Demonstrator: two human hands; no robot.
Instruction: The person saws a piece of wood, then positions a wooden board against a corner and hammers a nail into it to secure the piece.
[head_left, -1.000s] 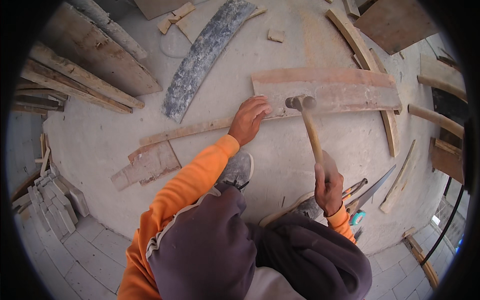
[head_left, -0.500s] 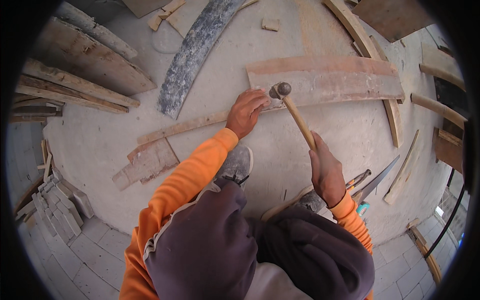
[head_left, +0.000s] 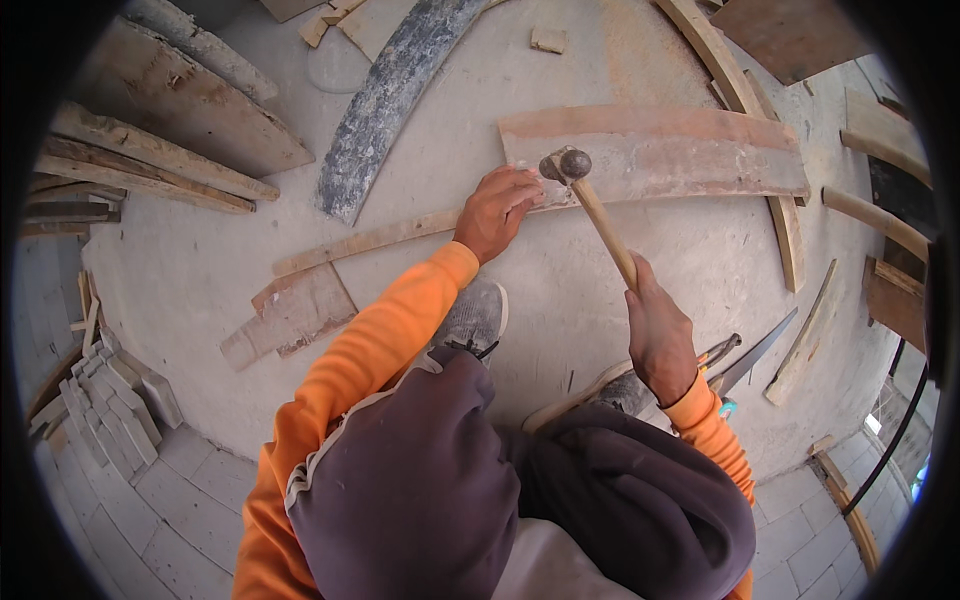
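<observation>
In my right hand (head_left: 662, 335) is a ball-peen hammer (head_left: 604, 228), gripped near the end of its wooden handle. The metal head is over the left part of a wide, dusty board (head_left: 665, 155) with a reddish far edge. My left hand (head_left: 497, 212) is at that board's left end, beside the hammer head, fingers bent together at the near edge. Whatever the fingertips may pinch is too small to make out. A long thin wooden strip (head_left: 370, 241) runs left from under my left hand. Its far left end touches a short board piece (head_left: 305, 308).
A dark, speckled curved board (head_left: 395, 110) lies ahead. Timber planks (head_left: 190, 100) lean at far left, above stacked grey blocks (head_left: 115, 410). To the right are a handsaw (head_left: 760, 352), a loose stick (head_left: 803, 335) and a long wooden beam (head_left: 725, 70). My shoe (head_left: 472, 315) is below my left hand.
The view has shifted slightly. The hammer stays raised near my left hand, its head tilted a little differently. My left fingers have moved only slightly at the board's edge.
</observation>
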